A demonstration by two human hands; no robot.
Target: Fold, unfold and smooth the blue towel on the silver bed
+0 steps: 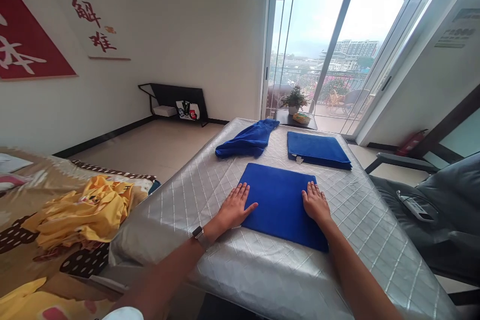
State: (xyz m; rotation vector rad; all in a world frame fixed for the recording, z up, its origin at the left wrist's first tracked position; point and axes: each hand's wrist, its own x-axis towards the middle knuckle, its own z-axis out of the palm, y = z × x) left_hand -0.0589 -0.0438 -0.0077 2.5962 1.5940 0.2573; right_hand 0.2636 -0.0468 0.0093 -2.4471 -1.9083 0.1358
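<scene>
A blue cloth (279, 205), folded into a flat rectangle, lies in front of me on a silver quilted surface (360, 230). My left hand (234, 206) rests on its left edge, fingers stretched out and thumb spread over the cloth. At the opposite edge, my right hand (315, 201) lies flat with its fingers extended. Neither hand grips anything. Farther back on the right sits a folded stack of blue cloth (318, 149) with a small white tag at its front edge. A crumpled blue cloth (249, 139) lies at the back left.
Yellow clothing (86, 210) is heaped on a patterned bedspread at left. A dark armchair (442, 205) with a white corded device stands close on the right. Beyond the far edge, a small table holds a potted plant (295, 100) before the sliding glass door.
</scene>
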